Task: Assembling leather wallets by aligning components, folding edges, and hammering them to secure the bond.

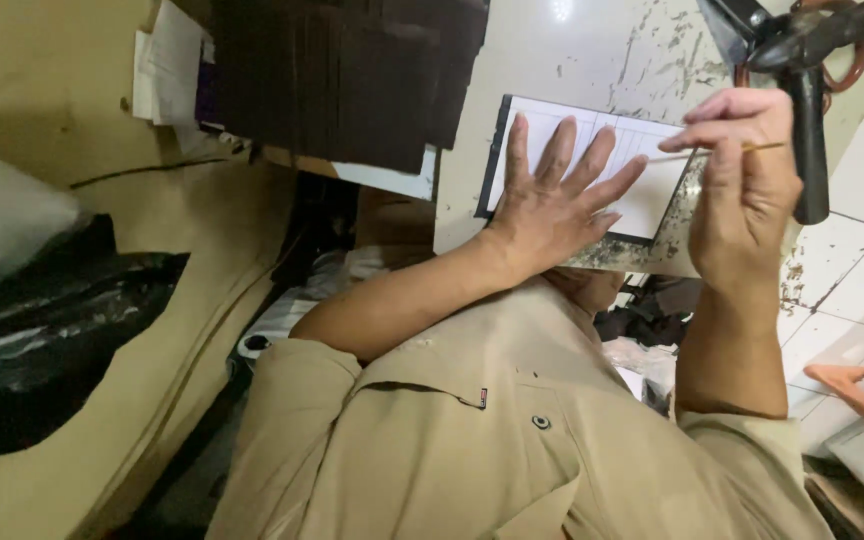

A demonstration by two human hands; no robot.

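We see the left hand (552, 205) laid flat, fingers spread wide and apart, palm down on a white ruled sheet with a dark border (652, 195). The sheet lies on a pale, paint-chipped tabletop (572, 60), close to the tabletop's near edge, and the heel of the hand sits right at that edge. The fingertips reach toward the sheet's far edge, so the hand covers much of the sheet's left part.

We see the right hand (742, 190) over the sheet's right end, near the tabletop's near right corner. Its grip is closed: thumb and fingers are pinched together on a thin pencil-like stick (752, 148), which lies almost level, its one end pointing left toward the sheet just beside the left hand's outermost fingertip. We cannot tell whether that end touches the sheet.

Beyond the right hand, at the tabletop's right edge, stands a dark metal tool with a thick upright stem (810, 120). On the tabletop's far left part lies a stack of dark brown sheets (342, 70), with white papers (167, 65) beside it. Both forearms come out of short khaki shirt sleeves (492, 420). White floor tiles (857, 250) show past the right edge, and another person's foot (857, 385) rests there.
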